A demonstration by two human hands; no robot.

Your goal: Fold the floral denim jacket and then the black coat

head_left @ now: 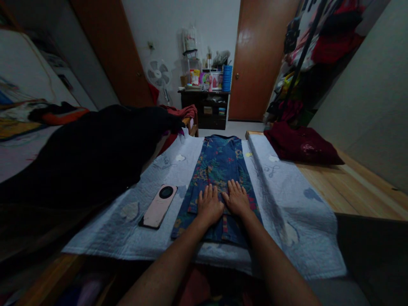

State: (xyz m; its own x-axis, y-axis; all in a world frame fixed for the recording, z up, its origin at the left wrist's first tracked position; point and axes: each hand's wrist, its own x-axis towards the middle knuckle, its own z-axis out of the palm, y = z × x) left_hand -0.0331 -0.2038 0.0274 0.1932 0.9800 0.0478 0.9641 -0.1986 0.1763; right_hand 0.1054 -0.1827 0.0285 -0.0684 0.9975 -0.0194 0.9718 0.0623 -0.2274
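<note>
A dark blue floral garment [221, 157], folded into a long panel, lies flat on a pale patterned cloth [290, 187]. Its kind is hard to tell; a narrower folded part, perhaps a sleeve, lies on top near me. My left hand [209, 205] rests palm down on this folded part, fingers spread. Beside it, my right hand [236, 199] also lies flat on the cloth of the garment, fingers apart and pointing away from me. The two thumbs nearly meet. To the left of the garment lies a pink phone [158, 207] with a round black camera ring.
A large black cloth pile [83, 157] covers the left side. On the wooden surface [331, 180] at right sits a folded maroon garment [302, 143]. Farther back stand a white fan [158, 73], a dark cabinet [204, 110] and a wooden door [255, 59]. Clothes hang at upper right.
</note>
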